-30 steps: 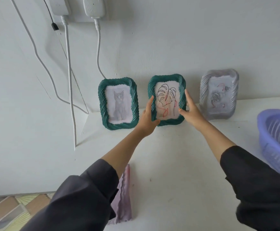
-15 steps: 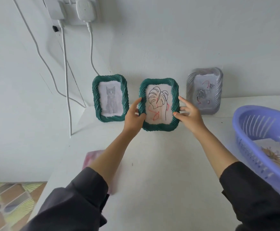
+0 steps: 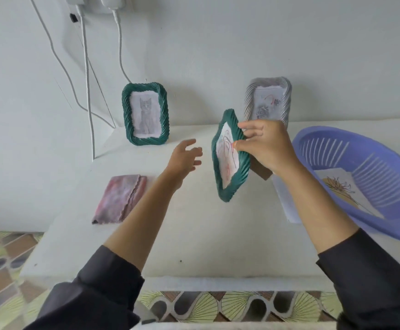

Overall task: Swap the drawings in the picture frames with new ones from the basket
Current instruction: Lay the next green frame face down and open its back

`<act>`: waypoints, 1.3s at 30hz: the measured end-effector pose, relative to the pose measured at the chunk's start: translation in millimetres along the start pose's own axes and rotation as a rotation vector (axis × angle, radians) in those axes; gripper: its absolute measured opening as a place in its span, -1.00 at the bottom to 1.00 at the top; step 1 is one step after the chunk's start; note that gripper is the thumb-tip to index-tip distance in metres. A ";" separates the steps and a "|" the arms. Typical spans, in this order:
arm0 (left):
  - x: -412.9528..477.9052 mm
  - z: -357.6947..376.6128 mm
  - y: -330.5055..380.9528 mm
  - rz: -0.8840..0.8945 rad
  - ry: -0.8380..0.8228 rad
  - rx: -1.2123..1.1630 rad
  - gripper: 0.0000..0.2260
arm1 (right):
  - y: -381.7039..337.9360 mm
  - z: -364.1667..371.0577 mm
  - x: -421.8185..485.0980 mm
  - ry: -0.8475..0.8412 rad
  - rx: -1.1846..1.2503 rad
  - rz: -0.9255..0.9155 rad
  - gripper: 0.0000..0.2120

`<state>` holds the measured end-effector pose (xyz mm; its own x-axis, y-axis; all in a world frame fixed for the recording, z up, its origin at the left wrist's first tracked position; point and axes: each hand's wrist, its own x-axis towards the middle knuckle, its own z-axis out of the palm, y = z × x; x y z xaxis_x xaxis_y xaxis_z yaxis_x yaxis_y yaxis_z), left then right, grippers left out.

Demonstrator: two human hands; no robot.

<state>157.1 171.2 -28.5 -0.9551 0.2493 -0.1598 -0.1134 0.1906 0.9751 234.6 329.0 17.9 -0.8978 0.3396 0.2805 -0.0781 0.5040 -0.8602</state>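
- The right hand (image 3: 265,146) grips a dark green, rope-textured picture frame (image 3: 240,173) by its right edge. The thumb lies on the front and the fingers curl behind.
- This frame is lifted off the white table (image 3: 206,234) and tilted. Its leaf line drawing (image 3: 226,160) is inside and faces 9 o'clock.
- The left hand (image 3: 184,158) hovers just beside the frame at 9 o'clock, fingers loosely spread, holding nothing.
- A matching green frame with a grey cat drawing (image 3: 164,113) stands upright by the wall at 11 o'clock.
- A silver-grey ribbed frame (image 3: 250,101) stands at 1 o'clock, partly behind the right hand.
- A lilac slatted plastic basket (image 3: 384,177) sits at 3 o'clock with a brown plant drawing (image 3: 344,189) inside.
- A folded pink cloth (image 3: 120,198) lies at 8 o'clock.
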 end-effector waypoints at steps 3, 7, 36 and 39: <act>-20.3 16.1 15.5 0.092 0.058 -0.146 -0.66 | -8.7 0.2 -14.7 -0.062 -0.210 -0.042 -0.57; -41.5 31.8 26.9 0.079 0.022 -0.250 -0.72 | -18.0 9.4 -30.0 -0.262 -0.335 -0.131 -0.71; 13.7 -2.2 -63.8 0.092 0.183 0.563 -0.69 | 90.4 37.5 -15.4 -0.199 -0.350 0.041 -0.79; 24.6 -4.9 -58.4 0.136 0.097 0.603 -0.73 | 101.9 36.8 9.0 -0.141 -0.422 0.086 -0.77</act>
<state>138.8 161.6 -88.7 -0.9739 0.2268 0.0016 0.1580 0.6731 0.7225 202.6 354.1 -82.9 -0.9459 0.2974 0.1296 0.1565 0.7683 -0.6207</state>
